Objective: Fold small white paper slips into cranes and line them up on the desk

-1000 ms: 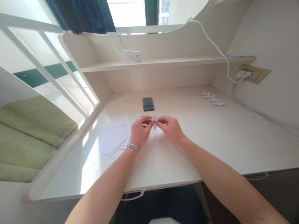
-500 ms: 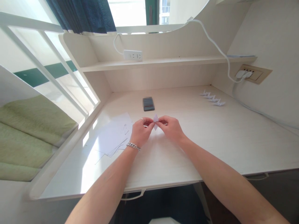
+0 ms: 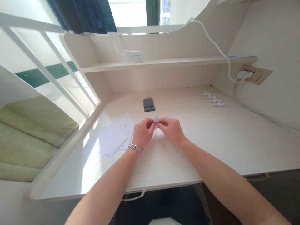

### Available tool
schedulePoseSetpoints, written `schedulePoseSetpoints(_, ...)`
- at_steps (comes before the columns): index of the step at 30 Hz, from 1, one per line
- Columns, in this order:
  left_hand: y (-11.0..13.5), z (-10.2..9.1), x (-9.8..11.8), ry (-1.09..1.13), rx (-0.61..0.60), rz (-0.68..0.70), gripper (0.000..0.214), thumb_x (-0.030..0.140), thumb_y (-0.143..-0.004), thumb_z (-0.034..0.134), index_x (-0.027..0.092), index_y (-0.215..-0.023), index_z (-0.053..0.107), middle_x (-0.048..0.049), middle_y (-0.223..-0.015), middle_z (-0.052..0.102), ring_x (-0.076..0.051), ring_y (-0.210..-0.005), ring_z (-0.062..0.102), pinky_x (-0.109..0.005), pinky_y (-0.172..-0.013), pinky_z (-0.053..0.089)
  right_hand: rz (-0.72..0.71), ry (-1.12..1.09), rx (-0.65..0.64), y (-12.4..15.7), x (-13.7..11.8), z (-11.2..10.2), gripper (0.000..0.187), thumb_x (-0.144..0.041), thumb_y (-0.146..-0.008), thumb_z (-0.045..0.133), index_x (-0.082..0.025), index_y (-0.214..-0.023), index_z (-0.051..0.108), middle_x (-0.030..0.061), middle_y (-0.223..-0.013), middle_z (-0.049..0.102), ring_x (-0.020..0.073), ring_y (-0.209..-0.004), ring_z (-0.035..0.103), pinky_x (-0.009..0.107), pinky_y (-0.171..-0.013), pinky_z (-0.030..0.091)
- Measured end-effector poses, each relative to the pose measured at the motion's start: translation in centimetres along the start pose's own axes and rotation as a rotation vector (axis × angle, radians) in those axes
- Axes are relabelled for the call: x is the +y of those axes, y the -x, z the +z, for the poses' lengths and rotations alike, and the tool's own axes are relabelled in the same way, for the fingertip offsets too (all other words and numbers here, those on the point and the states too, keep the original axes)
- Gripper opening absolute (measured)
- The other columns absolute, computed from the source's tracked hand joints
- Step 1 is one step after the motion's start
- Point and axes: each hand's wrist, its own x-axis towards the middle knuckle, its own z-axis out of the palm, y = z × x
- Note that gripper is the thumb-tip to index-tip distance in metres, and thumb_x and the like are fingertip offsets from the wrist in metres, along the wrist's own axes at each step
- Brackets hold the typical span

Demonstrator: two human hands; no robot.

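Observation:
A small folded piece of white paper [image 3: 156, 118] is pinched upright between both hands, above the middle of the desk. My left hand [image 3: 143, 132], with a ring and a chain bracelet, is closed on its left side. From the right, my right hand [image 3: 172, 128] grips the same paper with thumb and forefinger. The fingertips nearly meet and cover the paper's lower middle. Several white folded paper cranes [image 3: 214, 99] stand in a row at the back right of the desk.
Loose white paper sheets [image 3: 112, 134] lie left of my hands, partly in sunlight. A dark phone-like object [image 3: 149, 104], partly pixelated, lies beyond them. A power strip [image 3: 133, 56] sits on the shelf [image 3: 164, 63]. A white cable [image 3: 217, 45] runs to the wall socket [image 3: 256, 74].
My left hand has shifted slightly to the right, and its wrist has turned a little. Less of the folded paper's lower end shows between the fingers. Both hands still hold it.

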Motion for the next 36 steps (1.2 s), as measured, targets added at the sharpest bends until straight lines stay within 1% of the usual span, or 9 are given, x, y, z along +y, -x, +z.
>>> schedulePoseSetpoints(7,0.2,0.0,0.0,0.050,0.062,0.008,0.010,0.027,-0.078,0.067,0.019,-0.081,0.071,-0.0019,-0.076,0.075,-0.016,-0.069,0.070,-0.027,-0.072,0.054,-0.023,-0.008,-0.009,0.1,0.3,0.3,0.018,-0.027,-0.083,0.059,-0.025,-0.089,0.076,0.0028,-0.089,0.076,0.0216,-0.083,0.070,0.033,-0.078,0.053)
schedulePoseSetpoints(14,0.2,0.4,-0.4,0.065,0.079,0.101,0.010,0.024,-0.080,0.066,0.021,-0.084,0.075,-0.0028,-0.084,0.076,-0.016,-0.074,0.069,-0.026,-0.073,0.054,0.003,-0.104,-0.021,0.0,0.5,0.4,0.019,-0.029,-0.084,0.060,-0.026,-0.092,0.077,0.0032,-0.091,0.076,0.0233,-0.086,0.070,0.037,-0.082,0.053)
schedulePoseSetpoints(17,0.2,0.5,-0.5,0.065,0.062,0.174,0.013,0.021,-0.082,0.063,0.023,-0.085,0.076,-0.0030,-0.088,0.075,-0.016,-0.080,0.068,-0.025,-0.072,0.054,0.057,-0.238,-0.025,-0.2,0.5,0.4,0.019,-0.032,-0.081,0.064,-0.025,-0.093,0.077,0.0029,-0.091,0.076,0.0238,-0.088,0.069,0.039,-0.084,0.053)
schedulePoseSetpoints(22,0.4,0.5,-0.4,0.063,-0.007,0.260,0.021,0.019,-0.086,0.057,0.024,-0.094,0.076,-0.0042,-0.093,0.070,-0.014,-0.079,0.065,-0.024,-0.070,0.052,0.211,-0.550,-0.007,-0.9,0.3,0.0,0.026,-0.037,-0.067,0.078,-0.019,-0.085,0.076,0.0052,-0.082,0.075,0.0213,-0.080,0.069,0.038,-0.080,0.054)
schedulePoseSetpoints(26,0.5,0.4,-0.1,0.090,-0.117,0.275,0.028,0.019,-0.087,0.054,0.026,-0.107,0.073,-0.0041,-0.092,0.066,-0.013,-0.078,0.063,-0.024,-0.070,0.052,0.331,-0.598,0.000,-1.2,0.0,-0.3,0.028,-0.039,-0.063,0.080,-0.018,-0.081,0.074,0.0048,-0.076,0.073,0.0184,-0.075,0.067,0.035,-0.075,0.054)
schedulePoseSetpoints(29,0.5,0.2,0.1,0.125,-0.146,0.246,0.027,0.023,-0.085,0.058,0.025,-0.109,0.071,-0.0037,-0.088,0.066,-0.013,-0.076,0.062,-0.024,-0.068,0.053,0.320,-0.586,0.004,-1.4,0.2,-0.3,0.027,-0.041,-0.066,0.077,-0.018,-0.079,0.072,0.0043,-0.076,0.072,0.0169,-0.072,0.066,0.034,-0.074,0.054)
schedulePoseSetpoints(32,0.4,-0.1,0.1,0.159,-0.040,0.146,0.021,0.033,-0.082,0.065,0.021,-0.096,0.074,-0.0042,-0.082,0.069,-0.014,-0.071,0.063,-0.026,-0.066,0.053,0.290,-0.580,0.015,-1.5,0.6,-0.1,0.027,-0.042,-0.067,0.076,-0.017,-0.078,0.070,0.0038,-0.074,0.071,0.0164,-0.071,0.066,0.035,-0.077,0.055)
schedulePoseSetpoints(34,0.3,-0.4,0.0,0.173,0.030,0.068,0.026,0.040,-0.077,0.070,0.020,-0.092,0.073,-0.0050,-0.082,0.071,-0.015,-0.070,0.065,-0.029,-0.067,0.054,0.280,-0.591,0.017,-1.6,0.9,0.0,0.030,-0.043,-0.066,0.077,-0.017,-0.079,0.069,0.0041,-0.074,0.071,0.0171,-0.071,0.066,0.036,-0.079,0.055)
schedulePoseSetpoints(36,0.1,-0.6,-0.2,0.184,0.058,0.020,0.033,0.045,-0.073,0.073,0.019,-0.094,0.072,-0.0062,-0.086,0.072,-0.017,-0.073,0.066,-0.030,-0.069,0.055,0.269,-0.594,-0.002,-1.5,1.0,0.0,0.033,-0.045,-0.065,0.078,-0.017,-0.081,0.069,0.0045,-0.075,0.071,0.0180,-0.073,0.067,0.038,-0.080,0.056)
